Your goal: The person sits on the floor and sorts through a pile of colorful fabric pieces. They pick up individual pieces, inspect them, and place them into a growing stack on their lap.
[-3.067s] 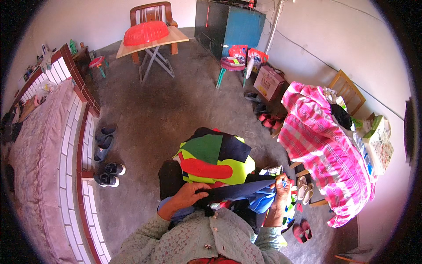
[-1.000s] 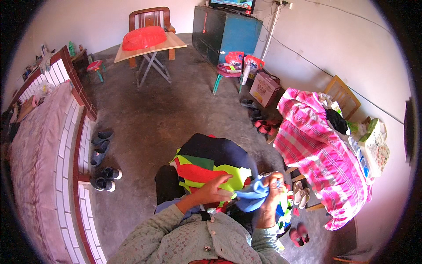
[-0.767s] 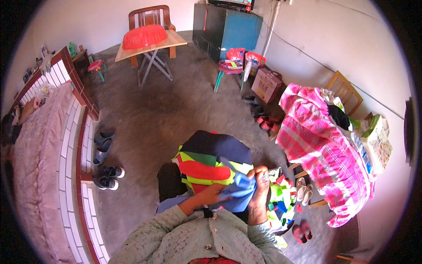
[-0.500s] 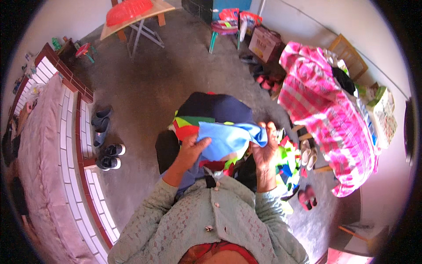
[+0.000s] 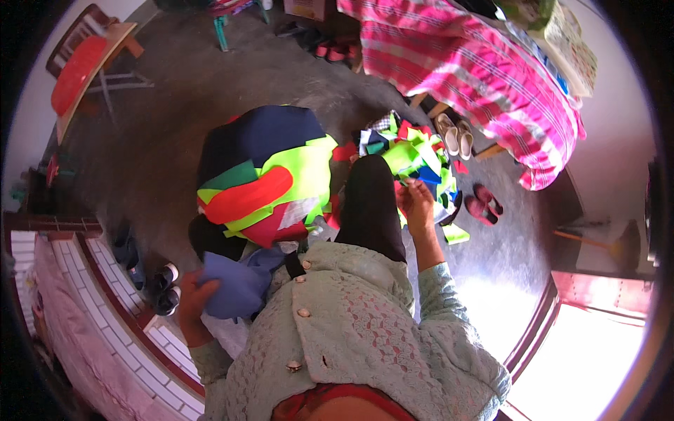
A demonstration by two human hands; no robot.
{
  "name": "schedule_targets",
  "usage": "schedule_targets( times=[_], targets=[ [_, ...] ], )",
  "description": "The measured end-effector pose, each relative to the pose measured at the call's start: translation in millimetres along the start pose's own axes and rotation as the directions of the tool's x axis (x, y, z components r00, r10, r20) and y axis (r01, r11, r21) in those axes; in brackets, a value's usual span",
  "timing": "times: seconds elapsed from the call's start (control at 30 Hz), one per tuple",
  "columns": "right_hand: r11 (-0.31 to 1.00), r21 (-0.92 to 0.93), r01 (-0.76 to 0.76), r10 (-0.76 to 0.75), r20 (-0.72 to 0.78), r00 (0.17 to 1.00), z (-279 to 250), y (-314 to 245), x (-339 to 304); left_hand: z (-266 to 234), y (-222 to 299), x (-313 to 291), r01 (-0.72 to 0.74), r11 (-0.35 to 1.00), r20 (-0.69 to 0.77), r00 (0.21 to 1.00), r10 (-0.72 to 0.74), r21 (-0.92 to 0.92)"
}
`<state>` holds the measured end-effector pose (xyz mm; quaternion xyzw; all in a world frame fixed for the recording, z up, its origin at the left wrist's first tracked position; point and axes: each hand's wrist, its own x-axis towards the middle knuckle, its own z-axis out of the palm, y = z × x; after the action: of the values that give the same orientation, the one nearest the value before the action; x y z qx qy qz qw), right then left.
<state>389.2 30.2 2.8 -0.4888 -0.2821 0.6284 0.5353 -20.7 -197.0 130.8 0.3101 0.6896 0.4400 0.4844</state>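
Low at my left side, my left hand (image 5: 193, 302) is closed on the edge of a piece of blue cloth (image 5: 239, 286), which partly rests against my lap. My right hand (image 5: 419, 207) is beyond my right knee, its fingers drawn together at the near edge of a heap of bright fabric scraps (image 5: 421, 151) on the floor. Whatever its fingertips hold is too small to name. Between and in front of my knees stands a rounded bundle draped with cloth pieces: navy (image 5: 263, 137), lime green (image 5: 309, 168), dark green and an orange-red strip (image 5: 249, 195).
Pink checked cloth (image 5: 463, 63) covers furniture at the right, with pale shoes (image 5: 455, 137) and dark red slippers (image 5: 484, 203) below. A folding table with a red tray (image 5: 77, 70) stands far left. Black shoes (image 5: 167, 288) lie by the white-tiled bed base (image 5: 98, 302).
My view has turned right. My hands have parted: the left has drawn back low to the left, the right has let go of the light blue cloth and reached to the scraps.
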Motion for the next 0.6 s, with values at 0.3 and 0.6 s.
schedule_targets(
  times=[0.3,0.6],
  targets=[
    [0.475,-0.874,-0.102,0.124,-0.048,0.991,-161,154,-31,35,-33,30,-0.187,0.739,0.369,0.925,-0.089,0.647],
    [0.576,-0.738,-0.352,0.273,-0.232,0.933,-167,187,-20,36,-19,37,-0.195,0.639,0.396,0.899,-0.186,0.744]
  ],
)
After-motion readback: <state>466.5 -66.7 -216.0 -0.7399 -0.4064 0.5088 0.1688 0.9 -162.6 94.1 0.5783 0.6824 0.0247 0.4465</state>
